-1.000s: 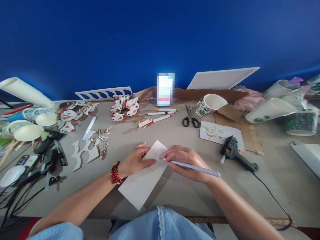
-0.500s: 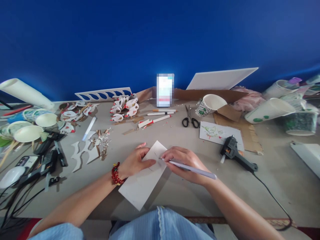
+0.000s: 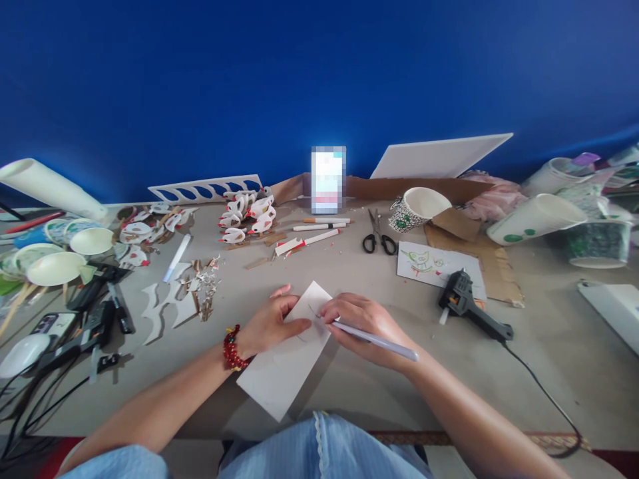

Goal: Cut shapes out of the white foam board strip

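A white rectangular card (image 3: pixel 284 372) lies aslant before me, with a few thin dark curved lines near its upper end. My left hand (image 3: pixel 269 326) is closed on the card's left edge, thumb flat on top; some of its fingers are partly hidden. In my right hand (image 3: pixel 367 326) is a pale lilac pen (image 3: pixel 382 338), pinched between thumb and fingers. Its dark tip touches the card close to the drawn lines. The right hand's side rests at the card's right edge.
Black scissors (image 3: pixel 379 234), markers (image 3: pixel 319 227) and white bird cut-outs (image 3: pixel 249 213) lie beyond the card. On the right are a corded glue gun (image 3: pixel 474 309), a drawing (image 3: pixel 424 263) and paper cups (image 3: pixel 424 206). Card scraps (image 3: pixel 162 306) and cables lie left.
My right hand has shifted slightly left, and the pen's back end has swung left and a little down. My left hand and the card stay about where they were.
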